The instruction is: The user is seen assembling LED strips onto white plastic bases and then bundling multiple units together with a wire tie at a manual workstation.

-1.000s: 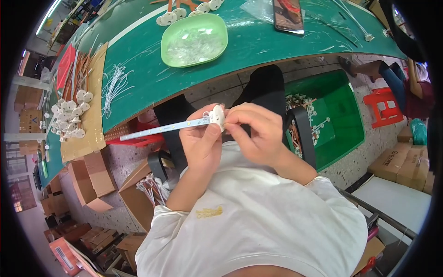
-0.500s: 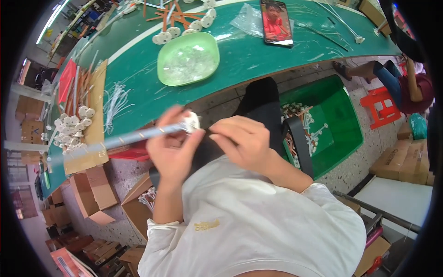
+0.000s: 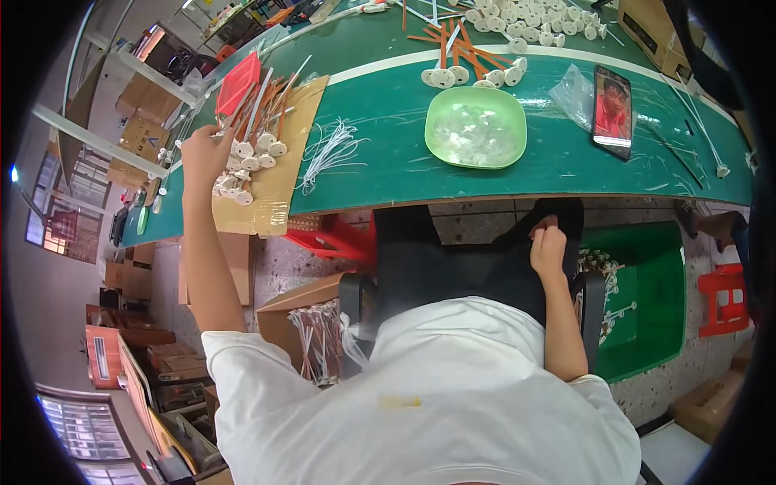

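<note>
L hand point(image 3: 204, 158) swung from lap point(image 3: 477, 279) to the strip pile point(image 3: 245, 166) on the cardboard point(image 3: 275, 212), fingers bent at its edge, tho too small to tell if they grip anything; R hand point(image 3: 550, 249) is over the lap, fingers curled, can't tell if holding. Strip from prev frame no longer shows betw hands, so that pc's prob done. Loose wires point(image 3: 333, 149) look left to use, more pcs in the bin point(image 3: 647, 323).

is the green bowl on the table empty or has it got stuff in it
Not empty: the green bowl holds many small clear pieces, visible inside it, with bare green wall showing around them.
</note>
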### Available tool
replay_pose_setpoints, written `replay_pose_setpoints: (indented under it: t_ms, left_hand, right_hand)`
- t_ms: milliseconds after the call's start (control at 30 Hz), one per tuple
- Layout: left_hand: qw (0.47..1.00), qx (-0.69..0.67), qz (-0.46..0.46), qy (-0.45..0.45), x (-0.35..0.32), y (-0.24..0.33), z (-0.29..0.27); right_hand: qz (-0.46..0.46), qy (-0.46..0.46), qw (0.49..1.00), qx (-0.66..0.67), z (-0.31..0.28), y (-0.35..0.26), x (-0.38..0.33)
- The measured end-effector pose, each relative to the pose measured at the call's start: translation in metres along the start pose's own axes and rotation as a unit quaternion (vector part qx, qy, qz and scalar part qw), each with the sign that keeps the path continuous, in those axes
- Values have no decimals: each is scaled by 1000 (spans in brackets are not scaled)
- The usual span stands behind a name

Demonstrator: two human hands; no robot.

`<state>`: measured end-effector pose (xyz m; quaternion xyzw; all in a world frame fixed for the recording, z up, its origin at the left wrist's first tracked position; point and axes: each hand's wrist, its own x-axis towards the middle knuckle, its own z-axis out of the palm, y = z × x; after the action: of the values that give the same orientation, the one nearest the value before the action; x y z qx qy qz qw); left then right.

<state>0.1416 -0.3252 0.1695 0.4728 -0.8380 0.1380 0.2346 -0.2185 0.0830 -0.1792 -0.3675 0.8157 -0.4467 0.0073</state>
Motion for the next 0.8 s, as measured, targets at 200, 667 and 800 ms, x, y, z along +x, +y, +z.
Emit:
replay_pose_setpoints:
  t_ms: [200, 667, 800]
  left_hand:
    - [990, 122, 25, -59, 2, 0, 30]
    - [969, 181, 165, 19, -6, 39, 35]
    - [962, 115, 239, -60, 3, 22, 55]
  right_hand:
    - [-69, 29, 996, 44, 11, -1, 0]
    - [-41, -33, 999, 5, -3, -12, 0]
    - [-72, -64, 995, -12, -4, -13, 3]
